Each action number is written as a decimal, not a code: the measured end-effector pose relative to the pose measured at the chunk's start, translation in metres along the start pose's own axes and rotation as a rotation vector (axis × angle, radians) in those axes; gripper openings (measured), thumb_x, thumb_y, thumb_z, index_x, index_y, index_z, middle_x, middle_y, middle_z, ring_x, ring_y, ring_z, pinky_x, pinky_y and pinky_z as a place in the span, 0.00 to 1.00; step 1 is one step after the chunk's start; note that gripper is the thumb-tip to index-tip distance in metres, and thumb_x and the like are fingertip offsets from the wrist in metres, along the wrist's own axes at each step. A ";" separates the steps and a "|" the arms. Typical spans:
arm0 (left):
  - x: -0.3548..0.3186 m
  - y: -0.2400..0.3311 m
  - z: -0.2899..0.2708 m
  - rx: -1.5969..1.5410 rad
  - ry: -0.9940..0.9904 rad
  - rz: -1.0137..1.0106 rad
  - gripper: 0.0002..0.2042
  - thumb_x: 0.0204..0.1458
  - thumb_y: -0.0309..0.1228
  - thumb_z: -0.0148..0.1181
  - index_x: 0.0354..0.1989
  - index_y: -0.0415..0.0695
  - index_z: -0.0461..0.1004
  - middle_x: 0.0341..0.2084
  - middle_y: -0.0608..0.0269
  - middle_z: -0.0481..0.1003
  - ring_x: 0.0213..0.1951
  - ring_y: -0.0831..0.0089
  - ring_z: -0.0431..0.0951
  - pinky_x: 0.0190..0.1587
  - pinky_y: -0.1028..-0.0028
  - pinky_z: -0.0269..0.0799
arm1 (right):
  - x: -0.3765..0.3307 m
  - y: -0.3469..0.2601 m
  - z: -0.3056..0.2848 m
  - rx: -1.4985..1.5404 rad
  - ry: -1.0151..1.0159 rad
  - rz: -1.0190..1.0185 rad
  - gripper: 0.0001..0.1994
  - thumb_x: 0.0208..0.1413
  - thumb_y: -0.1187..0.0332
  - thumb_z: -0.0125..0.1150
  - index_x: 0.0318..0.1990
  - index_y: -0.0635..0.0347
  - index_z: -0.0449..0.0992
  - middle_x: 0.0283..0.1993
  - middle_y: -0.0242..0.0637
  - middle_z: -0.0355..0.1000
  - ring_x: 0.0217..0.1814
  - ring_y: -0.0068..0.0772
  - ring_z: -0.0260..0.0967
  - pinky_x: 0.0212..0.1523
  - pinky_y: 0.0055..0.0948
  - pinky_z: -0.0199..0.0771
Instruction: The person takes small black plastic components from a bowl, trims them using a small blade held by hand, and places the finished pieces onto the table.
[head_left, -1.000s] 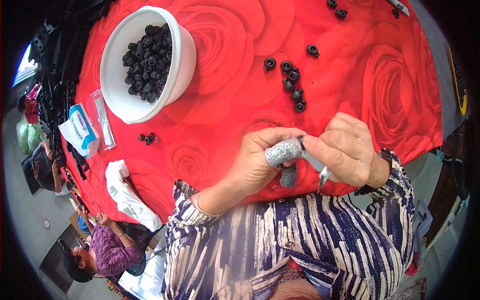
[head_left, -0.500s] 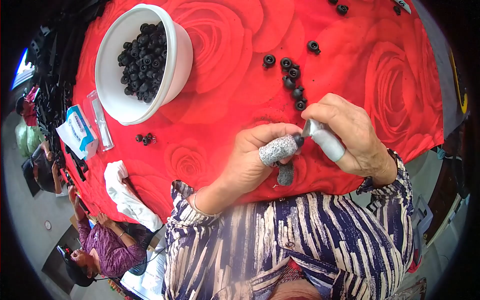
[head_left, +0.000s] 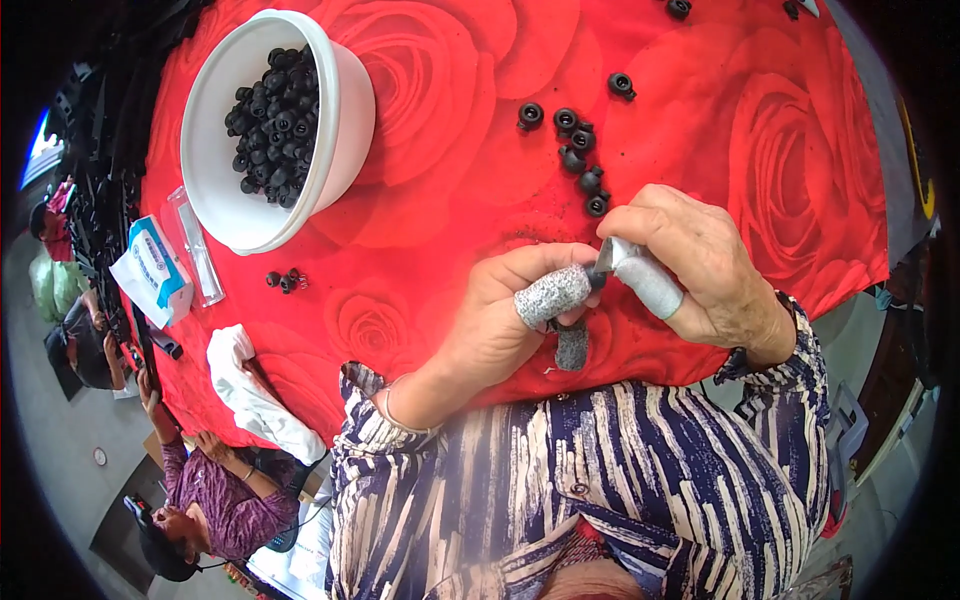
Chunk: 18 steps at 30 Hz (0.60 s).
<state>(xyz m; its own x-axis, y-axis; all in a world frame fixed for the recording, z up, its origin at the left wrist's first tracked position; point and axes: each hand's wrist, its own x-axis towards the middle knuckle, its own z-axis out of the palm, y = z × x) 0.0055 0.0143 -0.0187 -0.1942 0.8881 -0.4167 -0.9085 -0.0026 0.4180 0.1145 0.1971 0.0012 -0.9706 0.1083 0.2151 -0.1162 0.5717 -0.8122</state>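
My left hand [head_left: 490,320] pinches a small round black part [head_left: 597,279], mostly hidden by its fingers. Grey speckled sleeves cover two fingertips of that hand. In my right hand [head_left: 705,265] is a small thin metal blade [head_left: 605,254], gripped between thumb and fingers, its edge against the black part. White wrapping covers one of the right fingers. Just beyond my hands, several loose black parts [head_left: 573,159] with round openings lie in a rough line on the red rose-patterned tablecloth [head_left: 430,200].
A white plastic bowl [head_left: 350,130] at the far left holds a heap of black parts [head_left: 275,130]. Near it are a few more parts [head_left: 287,281], a blue-and-white box [head_left: 160,265], a clear plastic strip [head_left: 198,250] and a white cloth [head_left: 245,390]. A co-worker in purple [head_left: 225,495] sits at the left.
The blade has come slightly left, closer over the black part in my left hand. Bowl and loose parts appear shifted a little left in the picture. Both hands keep their grips.
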 end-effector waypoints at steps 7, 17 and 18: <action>0.001 0.000 0.001 -0.039 -0.027 -0.025 0.14 0.55 0.25 0.57 0.50 0.37 0.73 0.33 0.61 0.74 0.30 0.79 0.68 0.34 0.81 0.64 | 0.000 0.002 0.000 0.006 0.007 -0.037 0.12 0.46 0.74 0.62 0.40 0.65 0.71 0.29 0.40 0.65 0.29 0.39 0.67 0.26 0.34 0.68; 0.001 0.005 0.003 -0.068 0.104 0.021 0.12 0.54 0.26 0.59 0.46 0.35 0.74 0.32 0.62 0.75 0.29 0.82 0.69 0.32 0.84 0.64 | 0.000 0.003 -0.002 0.101 -0.001 -0.183 0.14 0.43 0.74 0.65 0.39 0.67 0.72 0.27 0.40 0.67 0.25 0.36 0.67 0.23 0.33 0.66; 0.001 0.007 0.002 -0.110 0.075 -0.023 0.13 0.54 0.27 0.60 0.46 0.36 0.74 0.32 0.64 0.76 0.29 0.82 0.70 0.32 0.83 0.65 | 0.003 0.003 -0.008 0.105 0.025 -0.147 0.17 0.41 0.74 0.67 0.40 0.67 0.73 0.28 0.40 0.68 0.26 0.36 0.67 0.24 0.32 0.67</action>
<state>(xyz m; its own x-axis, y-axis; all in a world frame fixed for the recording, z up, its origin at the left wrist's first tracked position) -0.0007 0.0165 -0.0143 -0.1967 0.8514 -0.4862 -0.9471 -0.0368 0.3188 0.1124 0.2052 0.0038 -0.9361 0.0506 0.3480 -0.2792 0.4945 -0.8231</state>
